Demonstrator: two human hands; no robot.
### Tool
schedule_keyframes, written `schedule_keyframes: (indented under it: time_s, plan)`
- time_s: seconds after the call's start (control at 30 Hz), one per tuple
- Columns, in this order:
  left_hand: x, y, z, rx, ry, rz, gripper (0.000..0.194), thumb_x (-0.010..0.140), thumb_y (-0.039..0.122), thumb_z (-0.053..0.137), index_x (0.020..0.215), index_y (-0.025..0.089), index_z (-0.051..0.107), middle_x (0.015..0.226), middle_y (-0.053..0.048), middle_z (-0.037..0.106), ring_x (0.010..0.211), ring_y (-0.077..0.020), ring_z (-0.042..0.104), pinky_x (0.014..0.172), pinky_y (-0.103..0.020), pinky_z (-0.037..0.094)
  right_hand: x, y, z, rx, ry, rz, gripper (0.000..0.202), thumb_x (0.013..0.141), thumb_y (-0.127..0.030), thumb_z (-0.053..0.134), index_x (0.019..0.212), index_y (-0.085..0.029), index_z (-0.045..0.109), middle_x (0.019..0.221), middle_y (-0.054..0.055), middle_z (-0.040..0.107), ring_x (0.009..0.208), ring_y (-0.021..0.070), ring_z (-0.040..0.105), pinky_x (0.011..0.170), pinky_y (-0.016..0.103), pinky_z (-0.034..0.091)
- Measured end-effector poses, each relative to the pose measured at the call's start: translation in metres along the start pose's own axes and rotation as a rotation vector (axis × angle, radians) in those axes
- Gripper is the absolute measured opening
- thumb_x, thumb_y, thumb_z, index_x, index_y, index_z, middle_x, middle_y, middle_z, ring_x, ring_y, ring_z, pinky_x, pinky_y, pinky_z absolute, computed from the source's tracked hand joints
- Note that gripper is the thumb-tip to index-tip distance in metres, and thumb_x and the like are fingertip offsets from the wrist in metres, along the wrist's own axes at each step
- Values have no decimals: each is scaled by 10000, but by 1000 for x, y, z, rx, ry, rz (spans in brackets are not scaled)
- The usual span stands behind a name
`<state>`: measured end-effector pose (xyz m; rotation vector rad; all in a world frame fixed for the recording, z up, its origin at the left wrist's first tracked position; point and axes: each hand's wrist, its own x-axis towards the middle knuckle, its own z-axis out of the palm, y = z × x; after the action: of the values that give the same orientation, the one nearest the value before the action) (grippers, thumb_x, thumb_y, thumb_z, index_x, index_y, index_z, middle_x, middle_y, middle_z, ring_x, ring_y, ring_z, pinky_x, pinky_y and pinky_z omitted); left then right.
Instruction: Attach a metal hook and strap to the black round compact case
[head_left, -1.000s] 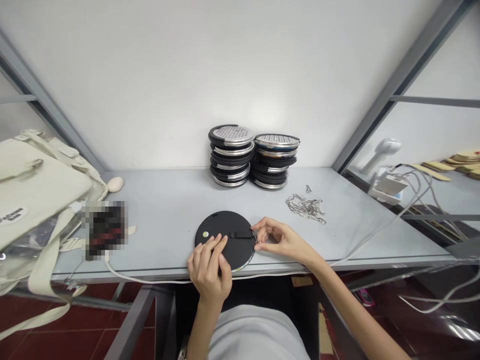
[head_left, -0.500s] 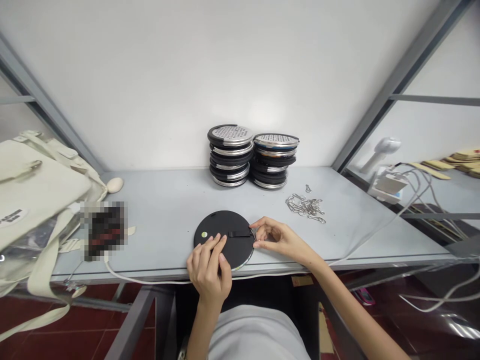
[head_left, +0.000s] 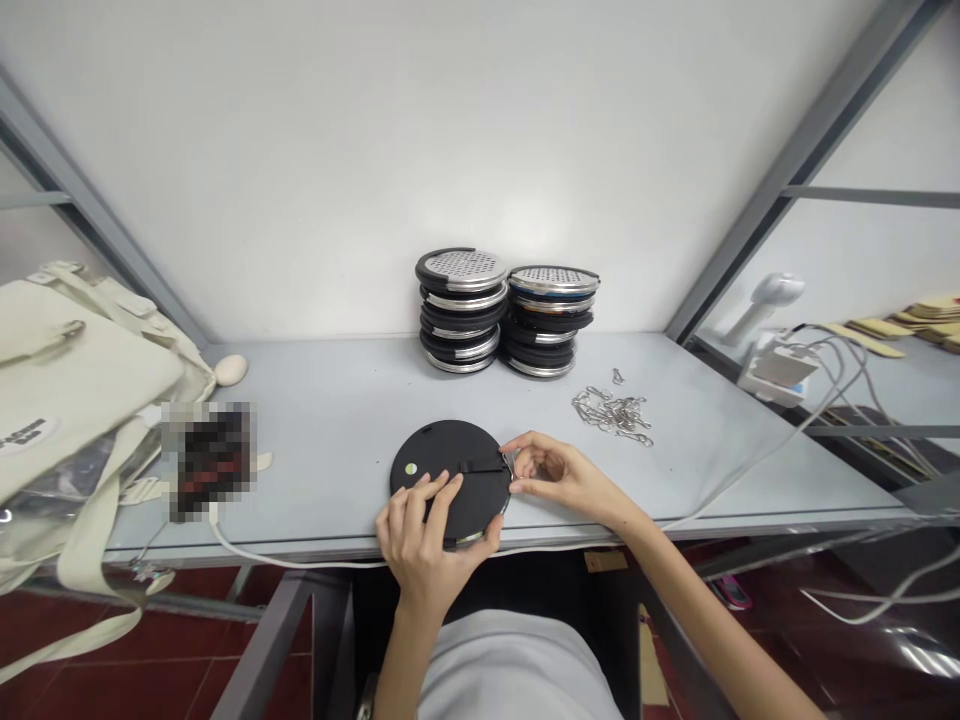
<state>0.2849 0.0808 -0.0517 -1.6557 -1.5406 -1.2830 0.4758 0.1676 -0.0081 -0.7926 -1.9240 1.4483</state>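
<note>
A flat black disc (head_left: 480, 500) with a small round sticker and a short black strap lies near the front edge of the desk. My left hand (head_left: 427, 530) holds it, fingers spread over its top and thumb stretched to the near rim. At the right rim, my right hand (head_left: 551, 472) pinches a small metal wire clip (head_left: 512, 464) between thumb and fingertips. The fingers partly cover the clip, and I cannot tell whether it is hooked to the disc. A heap of similar loose metal clips (head_left: 615, 413) lies to the right, beyond my right hand.
Two stacks of round discs, the left stack (head_left: 461, 310) and the right stack (head_left: 551, 320), stand against the wall. A cream bag (head_left: 82, 370), an egg-shaped object (head_left: 231, 370) and a blurred-out device (head_left: 214, 460) occupy the left. A white cable (head_left: 720, 495) crosses the right.
My left thumb has swung outward, from beside the fingers to the near right rim of the disc. My right hand keeps its pinch on the clip at about the same spot.
</note>
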Motion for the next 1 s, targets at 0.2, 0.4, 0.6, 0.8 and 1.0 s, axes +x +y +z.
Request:
schedule_keyframes:
  time_s: [0.2, 0.4, 0.6, 0.8, 1.0]
  plan:
    - [-2, -1, 3, 9, 41, 10, 410, 691, 510, 714, 968, 210, 683, 891, -65, 685, 889, -236, 617, 872, -372, 370, 0, -2, 0, 0, -4, 3, 416, 786, -338, 702, 1154, -196, 571, 840, 4, 602, 807, 135, 569, 793, 272, 466]
    - [-4, -2, 4, 15, 48, 11, 429, 668, 511, 734, 967, 208, 684, 887, -63, 691, 866, -235, 618, 857, -375, 376, -1, -6, 2, -57, 23, 26, 298, 846, -379, 628, 1074, -187, 637, 872, 28, 633, 831, 146, 571, 785, 266, 452]
    - [-3, -2, 4, 15, 51, 17, 425, 664, 504, 740, 963, 208, 685, 881, -61, 695, 856, -234, 620, 853, -376, 379, -2, -6, 2, -61, 52, 25, 288, 912, -403, 520, 1047, -178, 639, 897, 48, 657, 851, 162, 599, 794, 279, 464]
    - [-3, -1, 3, 25, 56, 21, 422, 664, 501, 742, 955, 201, 685, 877, -64, 702, 857, -242, 626, 855, -378, 380, -1, -9, 2, -79, 92, 11, 276, 921, -406, 499, 947, -164, 629, 863, 46, 645, 818, 159, 589, 773, 274, 460]
    - [-2, -1, 3, 23, 57, 26, 416, 680, 509, 726, 965, 209, 687, 881, -66, 700, 853, -240, 627, 849, -374, 380, -1, -8, 2, -122, 95, 15, 245, 894, -406, 547, 890, -172, 619, 802, 33, 632, 769, 154, 570, 726, 273, 450]
